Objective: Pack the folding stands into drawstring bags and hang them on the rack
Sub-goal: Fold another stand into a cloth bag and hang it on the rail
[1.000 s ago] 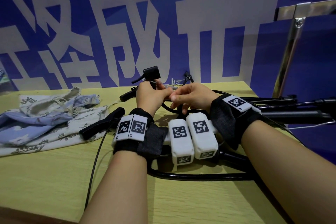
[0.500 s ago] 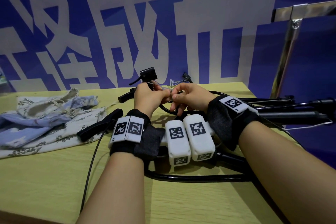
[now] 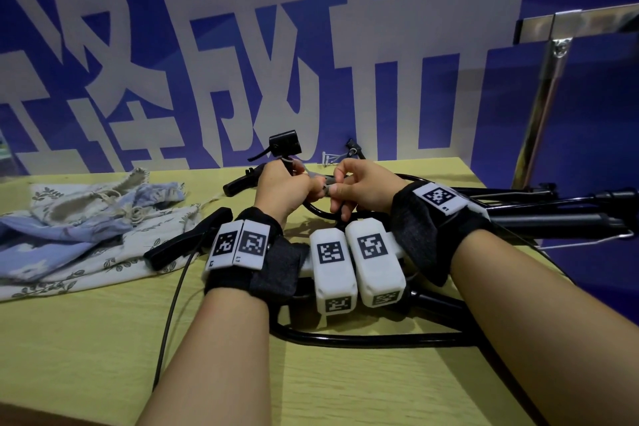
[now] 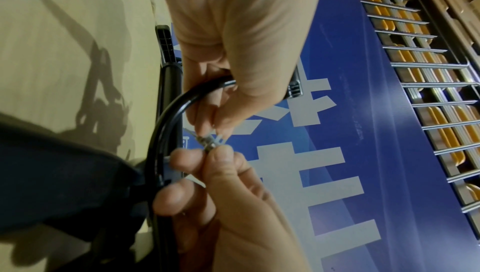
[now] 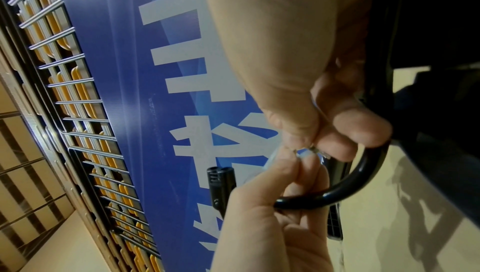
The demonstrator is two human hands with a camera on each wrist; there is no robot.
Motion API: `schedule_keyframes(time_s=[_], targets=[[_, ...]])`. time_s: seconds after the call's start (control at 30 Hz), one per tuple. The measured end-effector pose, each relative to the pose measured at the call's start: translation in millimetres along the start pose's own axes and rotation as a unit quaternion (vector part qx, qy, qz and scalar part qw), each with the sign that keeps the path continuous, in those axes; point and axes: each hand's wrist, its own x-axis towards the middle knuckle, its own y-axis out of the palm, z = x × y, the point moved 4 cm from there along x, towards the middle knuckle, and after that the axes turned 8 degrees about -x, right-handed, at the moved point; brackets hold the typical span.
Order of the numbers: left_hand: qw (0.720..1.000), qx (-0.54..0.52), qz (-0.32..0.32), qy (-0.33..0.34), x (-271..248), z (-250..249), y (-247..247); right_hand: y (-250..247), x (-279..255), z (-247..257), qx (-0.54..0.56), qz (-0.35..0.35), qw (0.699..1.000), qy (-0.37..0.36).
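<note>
A black gooseneck folding stand (image 3: 345,339) lies looped on the yellow table (image 3: 86,339), its clamp head (image 3: 284,143) raised behind my hands. My left hand (image 3: 283,188) grips the stand's curved tube (image 4: 166,116) and pinches a small white and metal fastener (image 4: 211,142) with its fingertips. Meeting it from the right, my right hand (image 3: 361,187) pinches the same fastener (image 5: 313,150) between thumb and forefinger. Floral drawstring bags (image 3: 86,228) lie crumpled at the left. Part of the tube is hidden under my wrists.
More folded black stands (image 3: 553,214) lie at the table's right edge. A metal rack post (image 3: 546,97) rises behind them. A black clamp (image 3: 186,239) with a thin cable (image 3: 169,315) rests beside the bags. A blue banner wall (image 3: 345,45) stands close behind the table.
Both hands stay together at the fastener; only the fingertips have shifted slightly. The stand and the bags have not moved.
</note>
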Motion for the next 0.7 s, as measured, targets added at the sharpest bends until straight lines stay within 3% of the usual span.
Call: schedule_keyframes(time_s=[0.17,0.37,0.6,0.7], targets=[[1.000,0.000,0.016,-0.005,-0.3,-0.2,4.3,-0.9,0.1,-0.9,-0.035,-0.001,0.999,0.008],[0.999,-0.032,-0.001,-0.010,1.7,5.1,5.8,-4.4,-4.0,0.6,0.012,-0.032,0.999,0.038],[0.988,-0.137,-0.026,-0.072,-0.9,14.5,0.9,-24.9,-10.6,-0.3,0.176,-0.081,0.970,0.149],[0.982,-0.156,-0.024,-0.102,-3.5,16.0,-0.6,-47.6,-18.9,0.9,0.096,-0.075,0.977,0.175]])
